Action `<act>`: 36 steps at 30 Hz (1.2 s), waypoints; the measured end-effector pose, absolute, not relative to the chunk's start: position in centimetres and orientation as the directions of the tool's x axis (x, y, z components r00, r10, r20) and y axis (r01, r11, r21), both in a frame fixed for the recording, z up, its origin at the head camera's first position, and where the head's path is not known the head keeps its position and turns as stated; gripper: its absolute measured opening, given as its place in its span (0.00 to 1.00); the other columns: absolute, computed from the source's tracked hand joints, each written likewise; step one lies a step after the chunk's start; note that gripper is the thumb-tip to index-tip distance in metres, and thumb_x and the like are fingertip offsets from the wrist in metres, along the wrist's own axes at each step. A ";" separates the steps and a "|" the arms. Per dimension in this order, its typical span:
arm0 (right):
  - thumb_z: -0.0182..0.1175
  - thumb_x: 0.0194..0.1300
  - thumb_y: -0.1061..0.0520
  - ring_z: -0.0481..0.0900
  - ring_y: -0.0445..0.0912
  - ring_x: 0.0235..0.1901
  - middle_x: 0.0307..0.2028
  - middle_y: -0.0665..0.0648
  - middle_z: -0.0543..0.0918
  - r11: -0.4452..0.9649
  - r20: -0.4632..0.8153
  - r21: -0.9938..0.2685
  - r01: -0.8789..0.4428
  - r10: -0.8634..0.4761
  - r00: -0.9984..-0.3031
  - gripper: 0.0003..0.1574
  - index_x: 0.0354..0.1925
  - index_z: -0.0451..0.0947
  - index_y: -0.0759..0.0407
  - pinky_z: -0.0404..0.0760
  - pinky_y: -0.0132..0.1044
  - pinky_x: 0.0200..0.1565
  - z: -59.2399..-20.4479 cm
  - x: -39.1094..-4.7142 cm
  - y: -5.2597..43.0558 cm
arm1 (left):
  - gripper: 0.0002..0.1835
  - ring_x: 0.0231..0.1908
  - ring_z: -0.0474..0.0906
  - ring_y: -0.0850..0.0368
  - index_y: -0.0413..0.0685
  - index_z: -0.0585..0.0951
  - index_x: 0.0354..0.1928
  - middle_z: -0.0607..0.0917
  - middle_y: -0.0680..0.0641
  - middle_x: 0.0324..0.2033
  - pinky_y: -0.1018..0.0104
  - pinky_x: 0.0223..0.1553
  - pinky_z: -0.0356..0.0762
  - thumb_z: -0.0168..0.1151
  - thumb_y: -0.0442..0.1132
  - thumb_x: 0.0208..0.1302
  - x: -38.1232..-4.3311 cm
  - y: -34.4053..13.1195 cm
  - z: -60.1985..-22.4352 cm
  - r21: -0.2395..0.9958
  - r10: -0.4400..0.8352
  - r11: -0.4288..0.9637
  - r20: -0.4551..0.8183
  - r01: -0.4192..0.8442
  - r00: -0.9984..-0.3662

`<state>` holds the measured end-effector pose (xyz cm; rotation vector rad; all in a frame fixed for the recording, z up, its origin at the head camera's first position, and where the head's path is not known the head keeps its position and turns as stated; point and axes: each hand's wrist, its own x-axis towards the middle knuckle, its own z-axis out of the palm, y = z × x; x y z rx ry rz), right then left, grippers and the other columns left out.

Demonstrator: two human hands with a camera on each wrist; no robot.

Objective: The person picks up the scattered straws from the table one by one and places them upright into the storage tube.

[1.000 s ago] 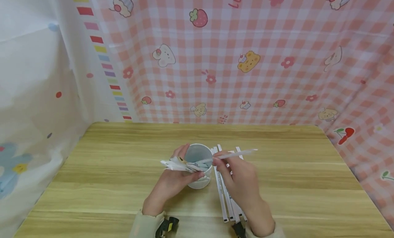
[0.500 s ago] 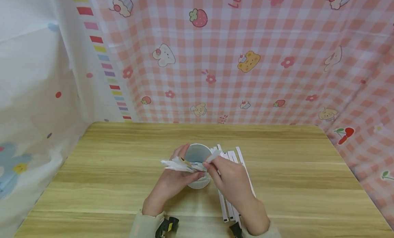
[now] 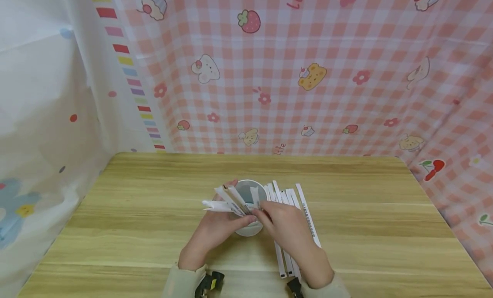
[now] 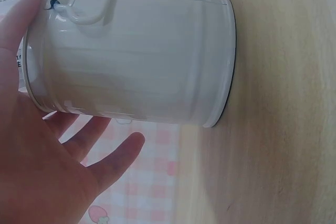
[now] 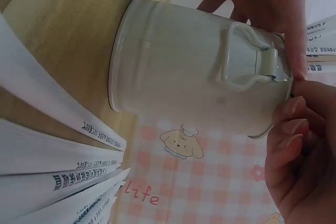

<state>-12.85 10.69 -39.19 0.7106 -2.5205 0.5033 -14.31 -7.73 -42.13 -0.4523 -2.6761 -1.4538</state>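
A white pail (image 3: 250, 227) with looped side handles stands upright on the table. My left hand (image 3: 215, 227) grips it at the rim, thumb in front and fingers round the far side; some fingers (image 4: 118, 161) stick out below in the left wrist view. Several slim printed white paper packets (image 3: 233, 199) lean out of its mouth to the left, by the left thumb. At the rim's right side my right hand (image 3: 294, 225) pinches another slim packet (image 3: 255, 193), which stands up in the pail. The right fingertips (image 5: 296, 106) are close to the left thumb, and hide the packet's lower part.
More slim paper packets (image 3: 306, 216) lie side by side on the wooden table (image 3: 385, 229), right of the pail and partly under the right arm. A pink checked cloth (image 3: 331, 109) hangs behind the table's far edge, with a white sheet (image 3: 50, 96) at the left.
My right hand has moved left to the pail's rim, and its packet has turned from sloping out to the right to standing up in the pail. The packets by the left thumb have fanned apart.
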 end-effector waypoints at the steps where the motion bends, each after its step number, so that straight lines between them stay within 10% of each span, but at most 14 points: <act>1: 0.58 0.59 0.46 0.55 0.33 0.11 0.11 0.39 0.57 0.798 0.515 -0.220 -0.561 -0.393 -0.761 0.21 0.16 0.61 0.45 0.52 0.25 0.13 -39.2 -12.9 10.8 | 0.54 0.59 0.56 0.57 0.56 0.52 0.68 0.57 0.55 0.62 0.53 0.56 0.61 0.63 0.67 0.39 -14.3 -7.7 -42.1 0.811 0.223 0.512 0.192 0.282 -0.956; 13: 0.58 0.58 0.45 0.62 0.32 0.15 0.15 0.36 0.65 0.808 0.276 -0.339 -0.482 -0.405 -0.872 0.15 0.44 0.78 0.46 0.63 0.27 0.18 -38.0 -13.0 12.6 | 0.53 0.58 0.59 0.54 0.55 0.53 0.67 0.57 0.52 0.63 0.50 0.54 0.63 0.63 0.66 0.41 -14.5 -7.7 -41.9 0.784 0.245 0.533 0.218 0.319 -0.945; 21: 0.59 0.59 0.51 0.65 0.35 0.17 0.21 0.41 0.74 0.833 0.297 -0.410 -0.372 -0.264 -0.918 0.13 0.43 0.78 0.49 0.66 0.30 0.21 -37.4 -13.6 15.9 | 0.52 0.59 0.58 0.53 0.52 0.55 0.67 0.58 0.51 0.62 0.50 0.56 0.60 0.63 0.66 0.41 -14.4 -7.8 -41.8 0.775 0.245 0.536 0.237 0.335 -0.940; 36: 0.51 0.63 0.44 0.75 0.55 0.41 0.41 0.62 0.79 0.878 -0.129 -0.478 0.001 -0.069 -0.989 0.29 0.50 0.73 0.66 0.72 0.51 0.41 -39.4 -14.6 21.0 | 0.51 0.58 0.58 0.53 0.57 0.54 0.67 0.58 0.51 0.62 0.50 0.55 0.61 0.65 0.63 0.41 -14.3 -7.7 -41.8 0.784 0.248 0.519 0.242 0.340 -0.938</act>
